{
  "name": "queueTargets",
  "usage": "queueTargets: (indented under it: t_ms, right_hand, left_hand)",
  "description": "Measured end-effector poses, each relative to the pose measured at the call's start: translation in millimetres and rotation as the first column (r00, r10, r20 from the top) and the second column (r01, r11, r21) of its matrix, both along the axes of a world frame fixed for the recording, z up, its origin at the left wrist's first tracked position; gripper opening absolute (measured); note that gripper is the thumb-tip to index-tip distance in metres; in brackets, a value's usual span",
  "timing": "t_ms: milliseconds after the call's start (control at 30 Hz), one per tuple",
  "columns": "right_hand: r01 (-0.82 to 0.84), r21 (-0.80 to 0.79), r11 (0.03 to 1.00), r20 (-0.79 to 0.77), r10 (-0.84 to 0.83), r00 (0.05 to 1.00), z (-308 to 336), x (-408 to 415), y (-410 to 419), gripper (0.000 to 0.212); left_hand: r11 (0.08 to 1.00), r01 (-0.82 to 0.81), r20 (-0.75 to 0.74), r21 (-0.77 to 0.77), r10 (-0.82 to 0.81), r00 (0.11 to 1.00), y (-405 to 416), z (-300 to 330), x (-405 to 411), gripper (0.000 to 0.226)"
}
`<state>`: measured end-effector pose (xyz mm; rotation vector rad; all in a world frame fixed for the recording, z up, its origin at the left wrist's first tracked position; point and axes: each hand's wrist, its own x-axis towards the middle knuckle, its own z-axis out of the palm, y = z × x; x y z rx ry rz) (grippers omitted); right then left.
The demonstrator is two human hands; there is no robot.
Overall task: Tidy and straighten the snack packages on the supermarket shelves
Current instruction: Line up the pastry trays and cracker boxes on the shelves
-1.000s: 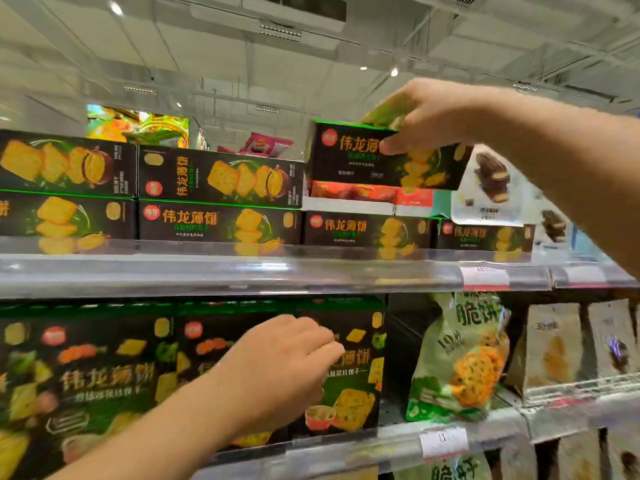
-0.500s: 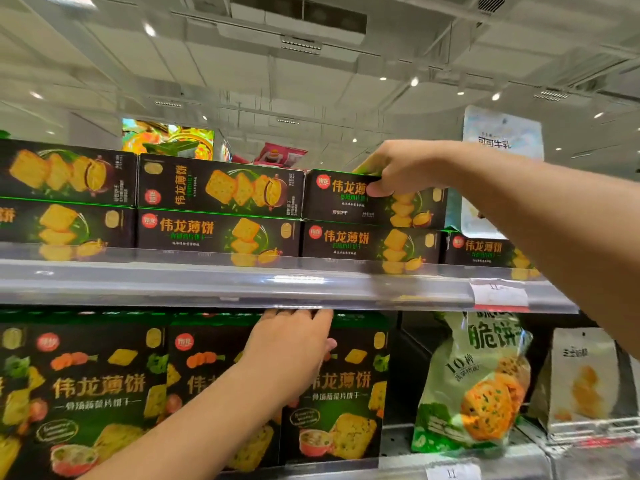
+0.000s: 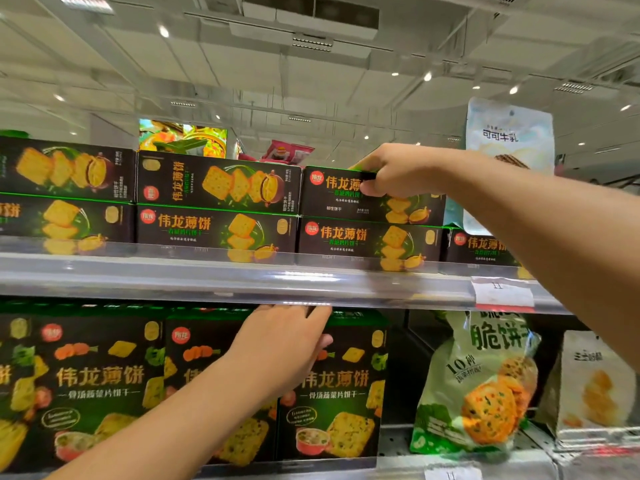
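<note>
Flat black-and-green cracker boxes lie stacked two high along the upper shelf point(image 3: 242, 282). My right hand point(image 3: 391, 169) grips the top edge of the upper box point(image 3: 332, 199) in the third stack, fingers over its top, thumb on its front. That box lies level on the box below point(image 3: 367, 242). Larger upright cracker boxes fill the lower shelf. My left hand point(image 3: 280, 344) lies with straight fingers against the front of the rightmost upright box point(image 3: 346, 386), fingertips reaching up to the underside of the shelf rail.
A green cracker bag point(image 3: 481, 386) and pale pouches point(image 3: 595, 382) stand right of the upright boxes on the lower shelf. A white-blue bag point(image 3: 509, 136) stands behind my right arm on the upper shelf. A price tag point(image 3: 502, 292) hangs on the rail.
My right hand has lowered the raised box onto the third stack, covering the orange packs beneath. My left hand has opened from curled and moved up the upright box to the rail.
</note>
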<state>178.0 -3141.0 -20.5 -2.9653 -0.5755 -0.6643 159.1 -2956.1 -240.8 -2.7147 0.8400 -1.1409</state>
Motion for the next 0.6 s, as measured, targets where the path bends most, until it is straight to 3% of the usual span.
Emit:
queueTargets:
  t_ms: [133, 200, 300, 367, 433, 600]
  right_hand:
    - [-0.019, -0.018, 1.0, 0.009, 0.019, 1.0, -5, -1, -1, 0.034]
    - [-0.056, 0.0, 0.998, 0.04, 0.056, 0.998, -8, -1, -6, 0.042]
    - [-0.212, 0.071, 0.975, 0.19, 0.196, 0.962, -22, -8, -17, 0.053]
    - [-0.336, 0.044, 0.941, 0.38, 0.296, 0.877, -45, -14, -29, 0.049]
    - [-0.411, -0.017, 0.911, 0.489, 0.367, 0.792, -81, -18, -47, 0.042]
    - [-0.313, -0.004, 0.95, 0.482, 0.276, 0.832, -176, -26, -115, 0.039]
  left_hand:
    - [0.988, 0.152, 0.047, 0.035, -0.154, 0.987, -3, 7, -22, 0.042]
    - [0.951, 0.279, 0.062, 0.131, -0.289, 0.955, -8, 18, -35, 0.036]
    - [0.908, 0.332, 0.206, 0.257, -0.387, 0.899, -14, 42, -38, 0.026]
    - [0.943, 0.281, 0.362, 0.181, -0.329, 0.872, -13, 57, -28, 0.025]
    - [0.976, 0.191, 0.421, 0.101, -0.216, 0.881, -10, 62, -13, 0.031]
    - [0.987, 0.116, 0.362, 0.107, -0.147, 0.92, -6, 48, 17, 0.047]
